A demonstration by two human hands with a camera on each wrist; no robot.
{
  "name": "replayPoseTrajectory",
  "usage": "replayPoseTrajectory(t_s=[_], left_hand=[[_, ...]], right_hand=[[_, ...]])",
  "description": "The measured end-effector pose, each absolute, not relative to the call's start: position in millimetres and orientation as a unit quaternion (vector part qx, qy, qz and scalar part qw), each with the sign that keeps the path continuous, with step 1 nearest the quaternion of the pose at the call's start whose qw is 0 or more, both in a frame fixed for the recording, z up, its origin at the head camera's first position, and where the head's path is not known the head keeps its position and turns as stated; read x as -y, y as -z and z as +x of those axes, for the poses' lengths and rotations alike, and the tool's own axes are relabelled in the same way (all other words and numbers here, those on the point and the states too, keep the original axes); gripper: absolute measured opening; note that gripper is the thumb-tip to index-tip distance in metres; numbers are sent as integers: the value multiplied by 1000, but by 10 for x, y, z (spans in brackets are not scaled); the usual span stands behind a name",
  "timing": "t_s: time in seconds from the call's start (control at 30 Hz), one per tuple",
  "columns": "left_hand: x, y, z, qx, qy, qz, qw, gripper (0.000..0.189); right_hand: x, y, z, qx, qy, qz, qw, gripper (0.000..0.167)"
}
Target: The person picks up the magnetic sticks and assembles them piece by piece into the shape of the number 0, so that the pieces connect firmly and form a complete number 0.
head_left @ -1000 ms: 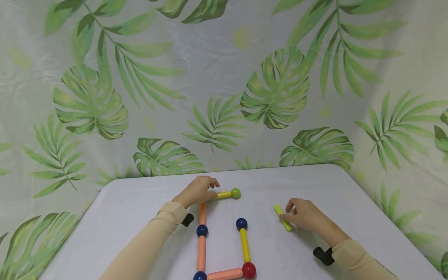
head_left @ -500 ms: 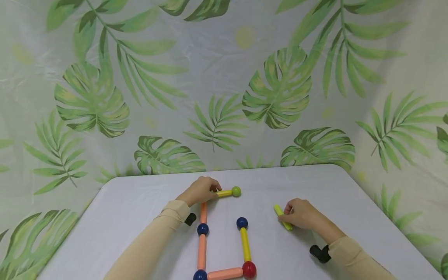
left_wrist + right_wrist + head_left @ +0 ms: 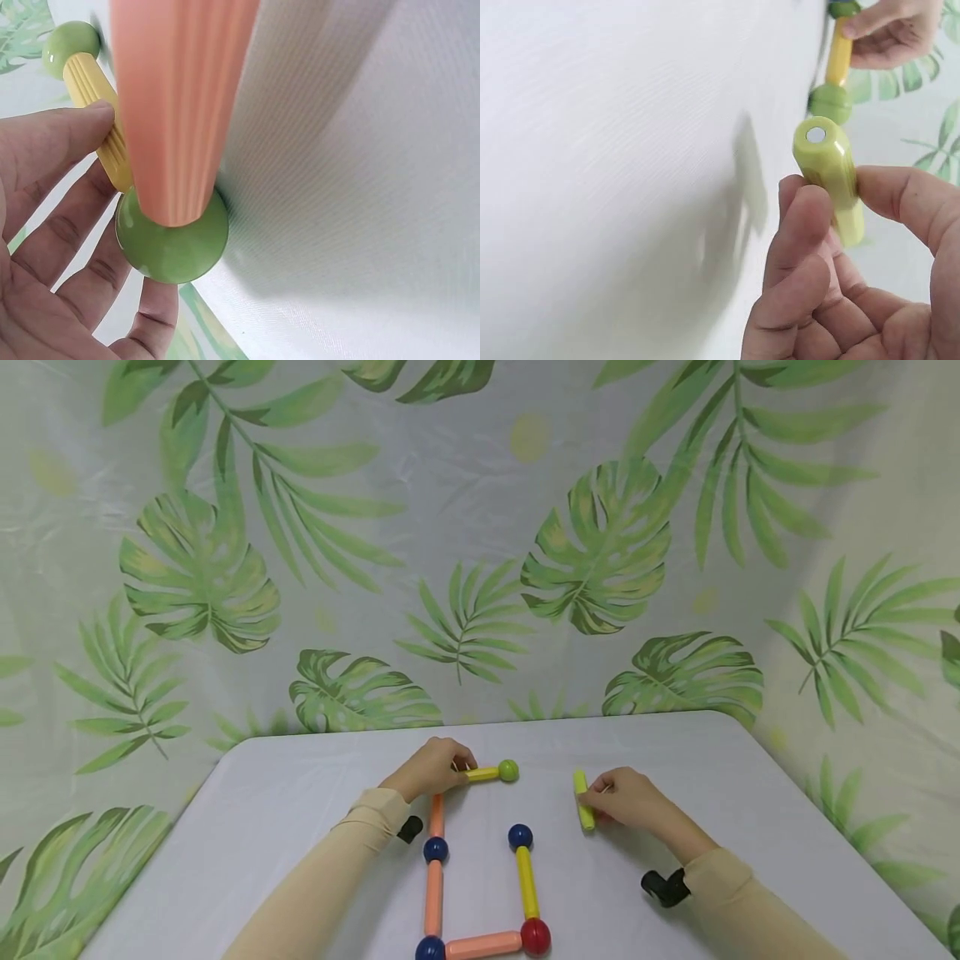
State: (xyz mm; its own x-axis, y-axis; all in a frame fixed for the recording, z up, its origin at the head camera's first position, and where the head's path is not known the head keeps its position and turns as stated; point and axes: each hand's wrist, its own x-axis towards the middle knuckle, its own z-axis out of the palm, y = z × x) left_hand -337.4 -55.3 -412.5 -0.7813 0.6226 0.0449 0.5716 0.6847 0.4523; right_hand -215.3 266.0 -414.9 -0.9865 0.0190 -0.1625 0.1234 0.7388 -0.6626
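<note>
At the back of the table my left hand (image 3: 431,768) pinches a yellow magnetic rod (image 3: 482,773) between thumb and fingers. A green ball (image 3: 508,770) caps its right end; in the left wrist view its other end meets a second green ball (image 3: 172,255), which also joins a salmon rod (image 3: 176,97). On the right, my right hand (image 3: 630,797) holds a lime-yellow magnetic rod (image 3: 584,802) by thumb and fingertips, its round silver end showing in the right wrist view. That rod is apart from the green ball to its left.
Salmon rods (image 3: 434,897), blue balls (image 3: 436,849), a red ball (image 3: 536,936) and a yellow rod (image 3: 527,883) ending in another blue ball (image 3: 521,836) form a linked outline on the white table (image 3: 300,785). A leaf-patterned sheet (image 3: 465,543) hangs behind the table.
My right hand has taken hold of the lime-yellow rod and moved it left and slightly back, turning it more upright in the head view. My left hand has closed on the yellow rod.
</note>
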Motion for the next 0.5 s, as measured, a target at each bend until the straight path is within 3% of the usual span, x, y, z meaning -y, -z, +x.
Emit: replayPoseTrajectory(t_s=[0.5], left_hand=[[559,4113,-3359,-917,-237,315,63,16]], right_hand=[[-2118,4123,-2422,-905,417,33,74,28]])
